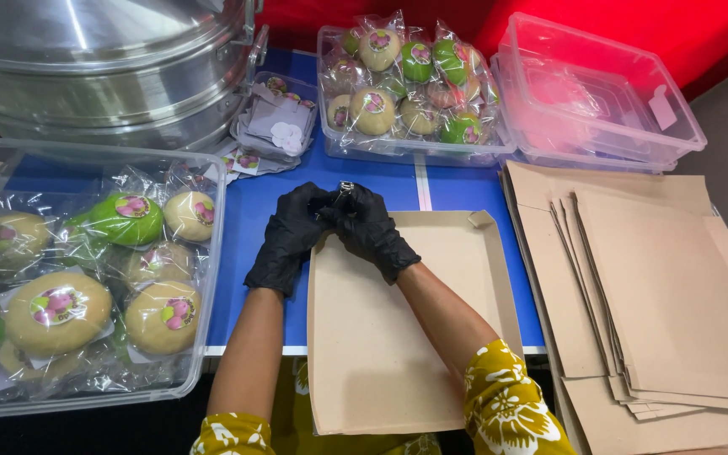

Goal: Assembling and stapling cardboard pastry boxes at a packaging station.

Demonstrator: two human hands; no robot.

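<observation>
Both hands at lengthwise tray's far corner

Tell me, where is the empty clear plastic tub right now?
In the head view, the empty clear tub sits at the far right of the blue table, beside the tub of wrapped buns and behind the cardboard sheets.

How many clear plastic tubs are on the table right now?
3, maybe more. One tub of wrapped buns at the near left, one tub of buns at the far centre, and an empty tub at the far right, which may be two nested.
</observation>
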